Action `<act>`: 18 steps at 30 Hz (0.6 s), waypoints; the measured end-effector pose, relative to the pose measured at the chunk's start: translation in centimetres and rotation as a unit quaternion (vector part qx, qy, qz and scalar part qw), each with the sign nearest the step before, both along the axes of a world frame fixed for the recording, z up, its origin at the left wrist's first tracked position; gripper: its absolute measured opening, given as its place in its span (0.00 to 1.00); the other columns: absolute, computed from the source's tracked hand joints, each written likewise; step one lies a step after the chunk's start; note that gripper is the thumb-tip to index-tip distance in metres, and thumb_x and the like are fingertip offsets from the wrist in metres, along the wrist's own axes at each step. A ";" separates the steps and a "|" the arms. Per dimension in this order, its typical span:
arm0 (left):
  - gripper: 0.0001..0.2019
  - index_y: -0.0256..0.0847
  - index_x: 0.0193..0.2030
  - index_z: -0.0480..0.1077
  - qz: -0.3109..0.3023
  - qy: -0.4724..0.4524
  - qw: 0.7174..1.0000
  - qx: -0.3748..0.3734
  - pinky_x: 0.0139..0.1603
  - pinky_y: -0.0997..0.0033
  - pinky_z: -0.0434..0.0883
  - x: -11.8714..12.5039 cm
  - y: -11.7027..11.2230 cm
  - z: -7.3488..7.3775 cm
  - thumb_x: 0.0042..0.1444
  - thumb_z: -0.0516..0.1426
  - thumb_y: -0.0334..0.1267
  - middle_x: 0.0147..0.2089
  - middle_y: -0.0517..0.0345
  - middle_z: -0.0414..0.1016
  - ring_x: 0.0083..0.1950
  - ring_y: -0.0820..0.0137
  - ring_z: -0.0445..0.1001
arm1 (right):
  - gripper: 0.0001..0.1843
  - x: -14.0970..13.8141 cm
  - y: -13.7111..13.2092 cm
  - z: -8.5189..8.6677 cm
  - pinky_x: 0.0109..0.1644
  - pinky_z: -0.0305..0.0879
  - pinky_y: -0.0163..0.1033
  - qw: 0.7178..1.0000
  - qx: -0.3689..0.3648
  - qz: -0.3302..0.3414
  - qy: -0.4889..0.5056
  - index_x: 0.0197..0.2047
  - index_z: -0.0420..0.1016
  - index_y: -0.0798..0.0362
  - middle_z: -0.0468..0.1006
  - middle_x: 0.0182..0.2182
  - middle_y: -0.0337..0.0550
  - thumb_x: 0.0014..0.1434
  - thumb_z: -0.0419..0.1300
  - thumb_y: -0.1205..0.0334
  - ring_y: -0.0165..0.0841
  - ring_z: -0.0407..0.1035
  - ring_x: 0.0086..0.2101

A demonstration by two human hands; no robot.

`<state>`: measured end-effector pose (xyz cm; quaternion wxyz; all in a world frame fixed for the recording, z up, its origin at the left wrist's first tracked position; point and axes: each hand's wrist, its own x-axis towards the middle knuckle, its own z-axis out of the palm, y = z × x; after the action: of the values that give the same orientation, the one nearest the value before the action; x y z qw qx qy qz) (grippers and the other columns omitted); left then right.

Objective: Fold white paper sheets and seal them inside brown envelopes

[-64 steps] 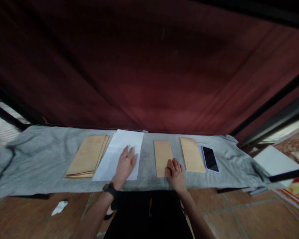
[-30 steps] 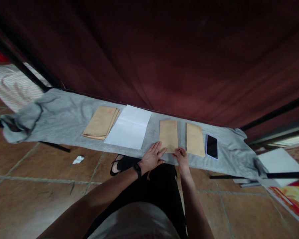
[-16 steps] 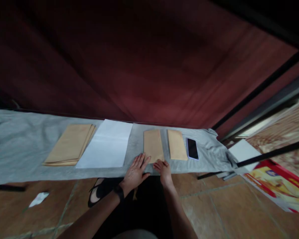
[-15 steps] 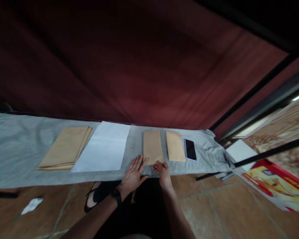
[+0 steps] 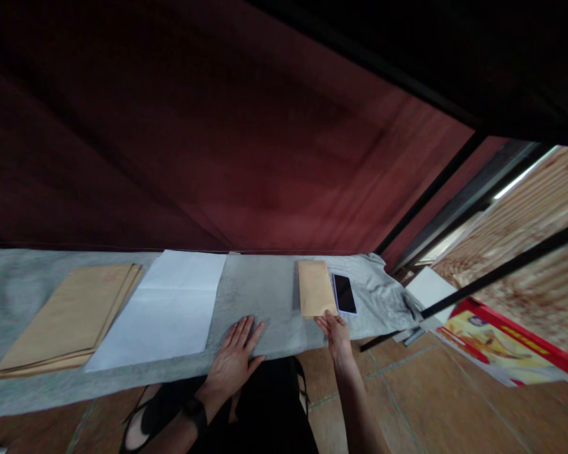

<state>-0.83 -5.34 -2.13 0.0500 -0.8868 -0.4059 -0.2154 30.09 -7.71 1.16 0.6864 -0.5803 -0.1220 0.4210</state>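
Note:
My right hand pinches the near edge of a brown paper envelope. That envelope is over the spot of the other small envelope, which is hidden from sight. Just right of it lies a dark-screened phone in a pale purple case. My left hand rests flat with fingers spread on the grey cloth, holding nothing. To its left lie white paper sheets with a crease across them. Farther left is a stack of larger brown envelopes, partly beside the paper's edge.
A dark red fabric wall rises behind the cloth-covered surface. Black metal bars cross at the right. A red and yellow printed box and a white board lie beyond the right end. Tiled floor shows below.
My right hand has carried the envelope rightward, onto where the other small one lay by the phone. My left hand stays on the cloth, fingers spread. The view has shifted.

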 end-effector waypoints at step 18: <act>0.35 0.47 0.74 0.54 -0.002 -0.009 1.000 -0.006 0.70 0.53 0.60 0.0 -0.2 0.0 0.62 0.56 0.51 0.73 0.47 0.60 0.72 0.55 0.60 | 0.18 1.4 0.3 -0.7 0.29 0.77 0.34 0.998 -0.050 0.016 -0.015 0.28 0.71 0.54 0.82 0.25 0.46 0.50 0.70 0.49 0.34 0.79 0.25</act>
<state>-0.84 -5.58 -2.16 0.0407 -0.8859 -0.4056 -0.2213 31.49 -7.45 0.46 0.6476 -0.6186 -0.1203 0.4283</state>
